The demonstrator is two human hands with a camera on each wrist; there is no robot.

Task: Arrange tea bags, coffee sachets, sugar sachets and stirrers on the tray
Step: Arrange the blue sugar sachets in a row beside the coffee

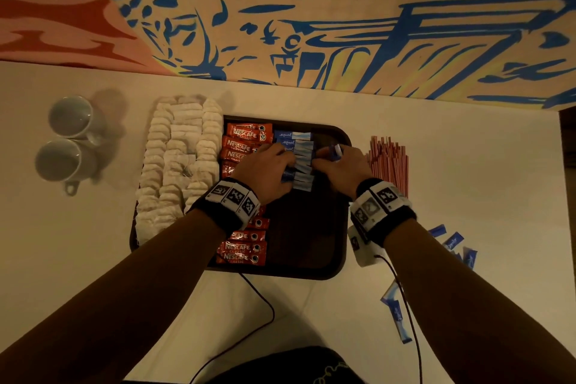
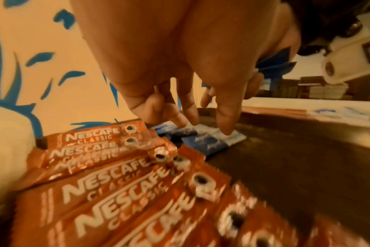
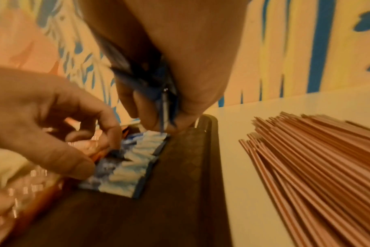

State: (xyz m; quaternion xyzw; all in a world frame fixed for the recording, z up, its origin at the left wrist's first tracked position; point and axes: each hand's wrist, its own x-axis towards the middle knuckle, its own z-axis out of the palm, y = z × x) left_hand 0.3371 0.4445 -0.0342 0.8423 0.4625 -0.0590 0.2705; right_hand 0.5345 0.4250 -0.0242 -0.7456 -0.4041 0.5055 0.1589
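Three of the four item types are already on the dark tray [image 1: 338, 146]: tea bags [image 1: 174, 162] along its left side, red coffee sachets [image 1: 246, 137] in a column beside them, and blue sugar sachets [image 1: 299, 159] in an overlapping row right of the coffee. The sugar row is the step in hand, and it covers only the far half of its column.

The left hand [image 1: 265, 170] rests on the row with curled fingers; its fingertips [image 2: 226, 130] press the laid sachets flat, and I cannot tell whether they pinch one. The right hand [image 1: 339, 167] is closed around a small bundle of spare sugar sachets [image 3: 158, 86], which shows between its thumb and fingers just above the row's far end.

By my judgement, the next move calls for feeding one sachet from the bundle onto the row while the left hand keeps the overlap from sliding. More loose sugar sachets [image 1: 452, 241] lie on the table to the right. The stirrers [image 1: 389, 162] lie in a pile just beside the tray's right edge, not yet placed.
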